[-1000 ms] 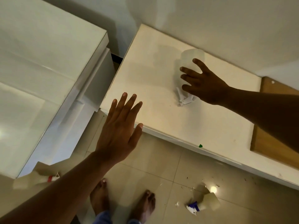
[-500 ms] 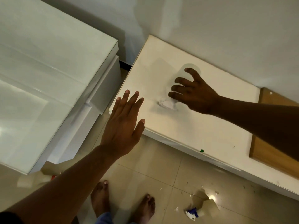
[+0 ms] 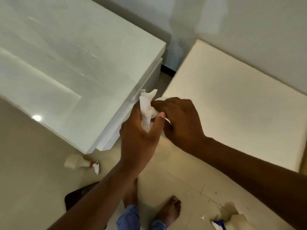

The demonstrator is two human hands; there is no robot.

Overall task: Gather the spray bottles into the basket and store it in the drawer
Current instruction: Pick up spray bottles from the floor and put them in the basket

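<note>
A white spray bottle (image 3: 146, 107) is held between both hands, over the gap between the two pieces of furniture. My left hand (image 3: 139, 140) grips its trigger head from below. My right hand (image 3: 181, 120) covers the bottle's body, which is mostly hidden. A second bottle with a red collar (image 3: 79, 163) lies on the floor by the white cabinet's corner. A third bottle with a blue collar (image 3: 232, 221) lies on the floor at the bottom right. A dark perforated thing, perhaps the basket (image 3: 74, 196), shows partly behind my left forearm.
A glossy white cabinet with drawer fronts (image 3: 66, 67) fills the left. A low cream table (image 3: 245, 105) stands on the right against the wall. My bare feet (image 3: 169, 211) are on the tiled floor, and small scraps lie near the blue-collared bottle.
My right hand picked the bottle up off the cream table and carried it left. My left hand came in and took hold of its trigger head. The view shifted left and down.
</note>
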